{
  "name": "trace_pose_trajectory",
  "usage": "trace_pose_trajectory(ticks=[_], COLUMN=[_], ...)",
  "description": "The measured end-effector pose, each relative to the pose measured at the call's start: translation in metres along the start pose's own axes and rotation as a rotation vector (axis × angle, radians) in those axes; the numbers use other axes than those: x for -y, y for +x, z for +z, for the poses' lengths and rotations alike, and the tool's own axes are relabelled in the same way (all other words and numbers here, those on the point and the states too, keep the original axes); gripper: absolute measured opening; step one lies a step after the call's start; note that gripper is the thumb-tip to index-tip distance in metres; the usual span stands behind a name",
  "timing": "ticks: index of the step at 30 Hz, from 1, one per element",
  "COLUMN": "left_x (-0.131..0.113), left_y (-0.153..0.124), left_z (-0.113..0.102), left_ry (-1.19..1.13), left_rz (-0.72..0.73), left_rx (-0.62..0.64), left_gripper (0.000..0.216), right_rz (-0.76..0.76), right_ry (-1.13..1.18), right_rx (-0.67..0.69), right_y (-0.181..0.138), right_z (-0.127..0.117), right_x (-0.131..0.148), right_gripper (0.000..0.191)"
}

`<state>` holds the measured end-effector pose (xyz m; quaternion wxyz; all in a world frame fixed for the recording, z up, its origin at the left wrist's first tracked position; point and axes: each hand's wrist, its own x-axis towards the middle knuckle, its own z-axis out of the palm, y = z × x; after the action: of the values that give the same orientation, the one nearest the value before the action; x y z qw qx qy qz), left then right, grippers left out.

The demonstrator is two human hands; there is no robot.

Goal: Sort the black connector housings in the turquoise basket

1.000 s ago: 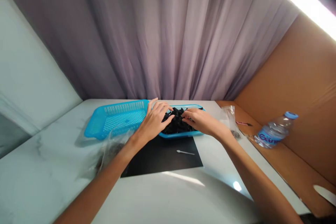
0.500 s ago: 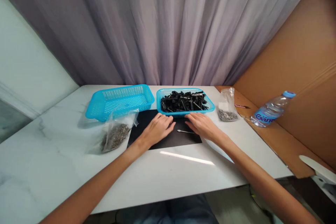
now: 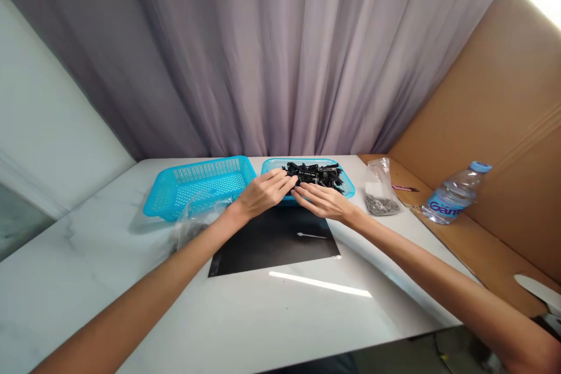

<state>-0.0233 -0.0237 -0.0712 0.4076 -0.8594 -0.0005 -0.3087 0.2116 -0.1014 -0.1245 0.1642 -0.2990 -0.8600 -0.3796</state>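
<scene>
A blue basket (image 3: 348,186) holds a heap of black plastic parts (image 3: 313,174) with a few silvery bits. My left hand (image 3: 267,191) reaches over its near left side, fingers stretched toward the parts. My right hand (image 3: 322,200) lies across the near rim, fingers extended and slightly apart, its tips close to those of the left. No held piece shows in either hand, though the fingertips partly merge with the dark heap. On the black mat (image 3: 272,239) below the hands lies a small thin white tool (image 3: 311,235).
Left of the heap stands another blue basket (image 3: 199,190). My left forearm partly covers a clear bag (image 3: 193,225). A bag of small metal pieces (image 3: 381,201) stands at right, near a pen-like tool (image 3: 405,188) and a leaning water bottle (image 3: 456,196) beside the cardboard (image 3: 482,251).
Both hands have moved forward from the mat onto the near side of the basket of black parts and closer together. The view has tilted up slightly. The white tool stays on the mat.
</scene>
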Motion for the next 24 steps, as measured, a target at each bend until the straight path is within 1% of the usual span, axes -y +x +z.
trace_pose_trajectory(ticks=[2,3,6,8,11,14,17,20,24], left_x=[0.019,0.027,0.046,0.054,0.063,0.071,0.076,0.078,0.073], left_y=[0.014,0.021,0.035,0.038,0.034,0.023,0.015,0.014,0.021], left_z=[0.006,0.009,0.019,0.025,0.032,0.037,0.041,0.044,0.049], left_ry=[-0.049,-0.087,-0.163,-0.159,-0.116,-0.073,-0.048,-0.058,-0.113], left_rz=[0.011,-0.015,-0.184,-0.283,-0.370,-0.455,-0.509,-0.501,-0.416], left_rx=[0.082,0.151,0.357,0.424,0.469,0.516,0.550,0.571,0.534], left_gripper=[0.031,0.032,0.031,0.028,0.028,0.033,0.033,0.035,0.044], right_rz=[0.010,0.032,0.138,0.201,0.226,0.231,0.234,0.239,0.255], right_ry=[0.039,0.063,0.097,0.079,0.034,-0.004,-0.026,-0.037,-0.059], right_rx=[0.123,0.180,0.294,0.334,0.383,0.428,0.458,0.472,0.437], right_y=[0.012,0.018,0.034,0.040,0.045,0.046,0.047,0.049,0.052], right_z=[-0.002,-0.004,-0.003,0.001,0.008,0.015,0.020,0.025,0.031], right_x=[-0.019,-0.029,-0.054,-0.066,-0.078,-0.084,-0.089,-0.091,-0.086], right_gripper=[0.045,0.046,0.045,0.043,0.037,0.030,0.023,0.020,0.023])
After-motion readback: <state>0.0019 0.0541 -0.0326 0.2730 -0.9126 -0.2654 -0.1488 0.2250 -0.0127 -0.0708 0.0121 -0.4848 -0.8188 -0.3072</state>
